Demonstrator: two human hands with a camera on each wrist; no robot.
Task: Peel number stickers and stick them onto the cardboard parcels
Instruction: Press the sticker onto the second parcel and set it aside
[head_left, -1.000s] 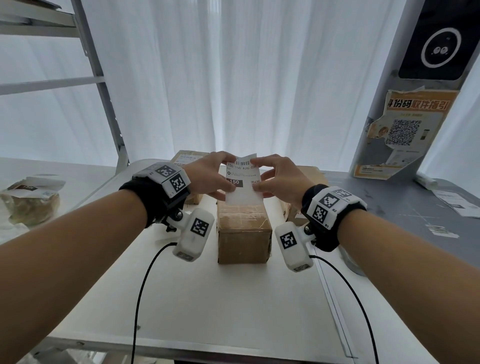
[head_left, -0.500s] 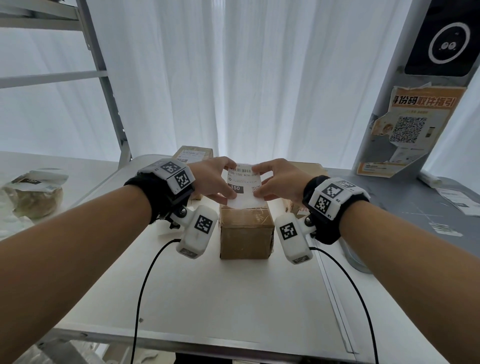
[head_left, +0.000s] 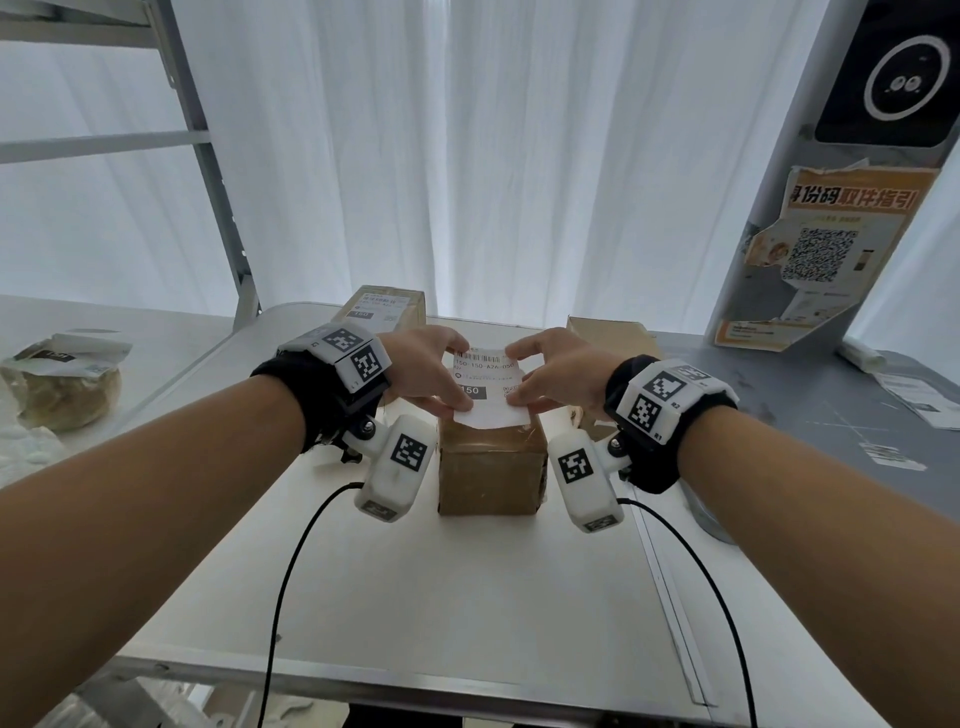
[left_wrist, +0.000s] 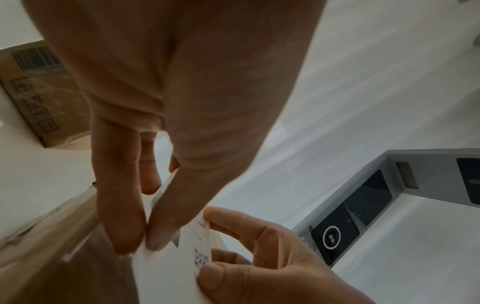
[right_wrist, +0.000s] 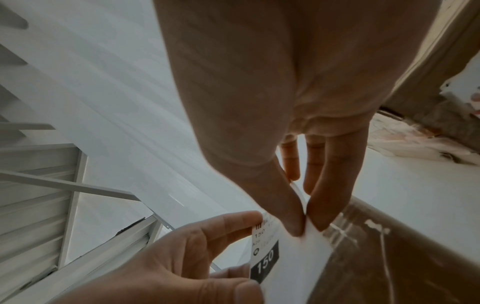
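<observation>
So from my head view, I hold the sticker (head_left: 487, 387) between both hands just above the top of the near parcel (head_left: 492, 467): my left hand (head_left: 423, 371) pinches its left edge, my right hand (head_left: 558, 376) its right edge. Its long axis runs away from me, barcode end far and raised, blank near end drooping toward the parcel top; I cannot tell whether it touches yet. The far-left parcel (head_left: 385, 307) already wears a label, so I judge one is done, this one is being laid, and the far-right parcel (head_left: 608, 328) shows no label from here. At my left wrist, thumb and forefinger clamp the sticker (left_wrist: 168, 265), print facing up. At my right wrist, the same pinch holds the sticker (right_wrist: 288, 257) over the taped parcel (right_wrist: 384, 257), "150" block toward my left hand (right_wrist: 182, 265).
</observation>
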